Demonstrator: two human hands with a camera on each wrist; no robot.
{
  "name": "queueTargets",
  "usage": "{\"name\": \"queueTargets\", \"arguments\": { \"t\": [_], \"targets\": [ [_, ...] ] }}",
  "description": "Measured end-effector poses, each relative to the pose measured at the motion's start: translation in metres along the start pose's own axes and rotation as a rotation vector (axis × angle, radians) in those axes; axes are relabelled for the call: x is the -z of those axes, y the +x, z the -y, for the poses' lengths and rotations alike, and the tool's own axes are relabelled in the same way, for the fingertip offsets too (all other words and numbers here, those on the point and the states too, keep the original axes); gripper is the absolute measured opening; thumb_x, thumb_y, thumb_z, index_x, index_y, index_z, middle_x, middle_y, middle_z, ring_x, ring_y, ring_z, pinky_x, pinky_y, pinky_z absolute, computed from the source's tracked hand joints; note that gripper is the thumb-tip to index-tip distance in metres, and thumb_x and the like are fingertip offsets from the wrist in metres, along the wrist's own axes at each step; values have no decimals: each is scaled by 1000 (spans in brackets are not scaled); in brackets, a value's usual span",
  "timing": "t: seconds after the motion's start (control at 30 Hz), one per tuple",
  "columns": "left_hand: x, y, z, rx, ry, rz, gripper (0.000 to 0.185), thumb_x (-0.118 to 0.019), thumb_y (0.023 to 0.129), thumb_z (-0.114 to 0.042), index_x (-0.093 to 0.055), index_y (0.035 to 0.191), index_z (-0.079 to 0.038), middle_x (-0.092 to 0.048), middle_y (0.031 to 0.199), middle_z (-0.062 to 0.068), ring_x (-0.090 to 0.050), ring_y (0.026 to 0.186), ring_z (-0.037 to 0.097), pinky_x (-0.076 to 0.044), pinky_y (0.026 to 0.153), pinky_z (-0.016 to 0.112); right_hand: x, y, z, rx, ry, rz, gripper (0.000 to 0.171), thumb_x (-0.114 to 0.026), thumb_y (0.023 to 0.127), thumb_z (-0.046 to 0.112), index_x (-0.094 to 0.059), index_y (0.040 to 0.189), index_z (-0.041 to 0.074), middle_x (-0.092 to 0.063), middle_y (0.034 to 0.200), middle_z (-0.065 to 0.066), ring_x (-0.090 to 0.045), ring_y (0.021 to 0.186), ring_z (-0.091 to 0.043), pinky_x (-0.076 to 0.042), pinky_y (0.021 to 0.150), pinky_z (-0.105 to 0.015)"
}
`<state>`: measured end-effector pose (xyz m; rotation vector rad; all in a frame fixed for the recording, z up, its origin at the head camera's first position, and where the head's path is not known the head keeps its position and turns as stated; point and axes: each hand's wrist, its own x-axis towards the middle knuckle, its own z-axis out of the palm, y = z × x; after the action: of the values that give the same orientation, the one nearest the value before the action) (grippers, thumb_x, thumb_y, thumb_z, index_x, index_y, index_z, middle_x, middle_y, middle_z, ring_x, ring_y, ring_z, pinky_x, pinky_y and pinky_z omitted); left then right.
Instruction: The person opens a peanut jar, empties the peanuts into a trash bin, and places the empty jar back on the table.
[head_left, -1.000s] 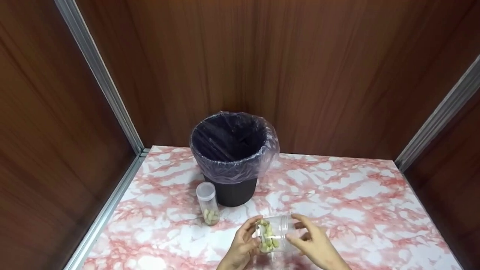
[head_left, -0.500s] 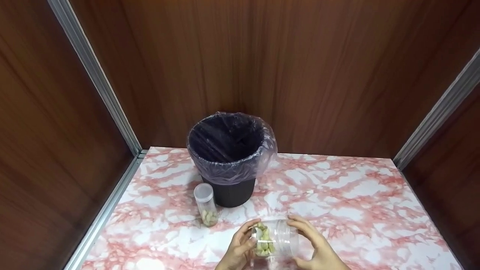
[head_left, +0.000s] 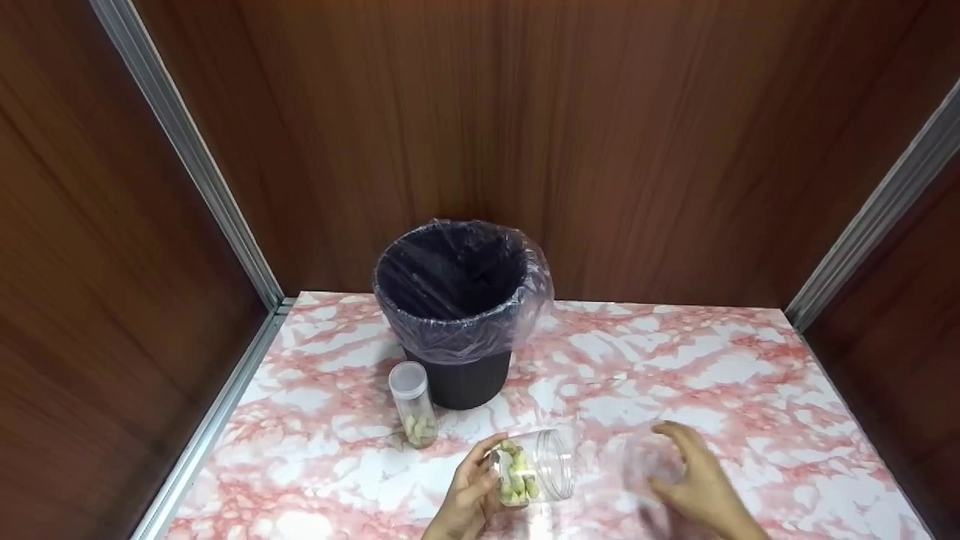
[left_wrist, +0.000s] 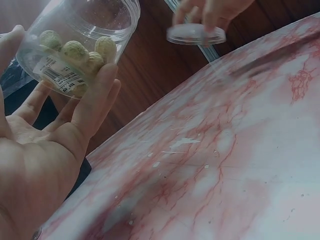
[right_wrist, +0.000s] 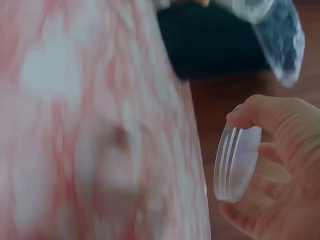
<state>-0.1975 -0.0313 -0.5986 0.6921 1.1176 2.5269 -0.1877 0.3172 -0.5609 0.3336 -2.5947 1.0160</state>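
My left hand (head_left: 466, 489) grips the base of a clear plastic jar (head_left: 546, 459), tipped on its side with the open mouth facing right. Unshelled peanuts (left_wrist: 75, 51) lie at its bottom, and a barcode label (left_wrist: 56, 72) shows through the wall in the left wrist view. Off to the right, apart from the jar, my right hand (head_left: 701, 480) holds a clear round lid (right_wrist: 237, 162) by its edge between thumb and fingers. In the head view this lid is blurred.
A black bin (head_left: 469, 379) lined with a translucent bag (head_left: 450, 341) stands behind the hands. Beside its left side is a lidded clear tube (head_left: 412, 401) with peanuts in it. Wood panels (head_left: 637, 150) enclose the marbled red-and-white table (head_left: 315, 450).
The lid has come off the jar, and my right hand has moved to the right with it. The jar stays in my left hand, its mouth now uncovered.
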Motion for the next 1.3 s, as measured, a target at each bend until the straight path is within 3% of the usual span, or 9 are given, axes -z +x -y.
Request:
{"name": "queueTargets", "arguments": {
  "t": [0.13, 0.2, 0.43, 0.63, 0.77, 0.87, 0.97, 1.17, 1.3],
  "targets": [
    [0, 0, 1, 16, -23, -11, 51, -49, 100, -9, -30, 146, 5, -44, 95, -1, -37, 54, 1, -37, 45, 12, 19, 3, -25, -131, -69, 95, 73, -84, 62, 2, -54, 128, -2, -45, 133, -30, -44, 119, -51, -39, 94, -67],
    [0, 0, 2, 24, -31, 1, 50, -47, 101, -9, -31, 147, 2, -47, 102, 1, -45, 60, 1, -45, 52, 13, 26, 4, -36, -180, -90, 141, 72, -83, 66, 4, -51, 130, -4, -42, 134, -32, -41, 120, -53, -39, 93, -68],
    [-3, -3, 3, 44, -33, -3, 50, -47, 100, -7, -31, 146, 2, -50, 114, 7, -45, 60, 1, -42, 48, 12, 31, 0, -57, -267, -118, 253, 72, -80, 74, 12, -45, 135, -6, -36, 138, -35, -36, 122, -56, -37, 94, -69],
    [-9, 2, 8, 103, -18, 6, 55, -49, 98, -9, -26, 146, 5, -49, 128, 15, -58, 101, 18, -56, 75, 25, 29, -7, -66, -294, -177, 286, 75, -80, 73, 11, -43, 134, -10, -39, 136, -37, -38, 121, -58, -34, 96, -70],
    [-11, 4, 11, 122, -32, -8, 57, -53, 97, -9, -27, 145, 5, -48, 129, 15, -55, 109, 23, -55, 84, 32, 28, -7, -65, -304, -185, 298, 82, -80, 73, 15, -37, 138, -11, -33, 139, -41, -34, 121, -61, -34, 93, -72],
    [-10, 2, 11, 129, -29, -13, 59, -55, 96, -9, -27, 145, 6, -48, 128, 14, -55, 108, 23, -55, 83, 31, 26, 2, -54, -258, -200, 259, 80, -80, 77, 18, -37, 138, -11, -33, 137, -43, -36, 119, -62, -37, 91, -72],
    [-9, -1, 10, 125, -29, -11, 59, -54, 96, -8, -25, 145, 7, -49, 128, 14, -56, 106, 22, -56, 79, 28, 24, 24, -34, -142, -190, 137, 66, -77, 82, 17, -45, 134, -9, -45, 132, -37, -45, 116, -55, -41, 92, -67],
    [-7, -5, 8, 113, -32, -21, 58, -53, 96, -7, -25, 145, 6, -50, 123, 12, -60, 87, 14, -53, 58, 18, 10, 97, 30, 149, -75, -140, 50, -79, 81, 7, -60, 127, 2, -56, 128, -19, -61, 101, -37, -54, 80, -52],
    [-6, -11, 7, 127, -39, -27, 58, -53, 96, -7, -24, 145, 5, -51, 120, 11, -60, 84, 13, -51, 55, 18, -5, 146, 81, 298, -25, -202, 52, -79, 80, 7, -62, 129, 9, -52, 136, -14, -65, 96, -29, -58, 73, -42]
  ]
}}
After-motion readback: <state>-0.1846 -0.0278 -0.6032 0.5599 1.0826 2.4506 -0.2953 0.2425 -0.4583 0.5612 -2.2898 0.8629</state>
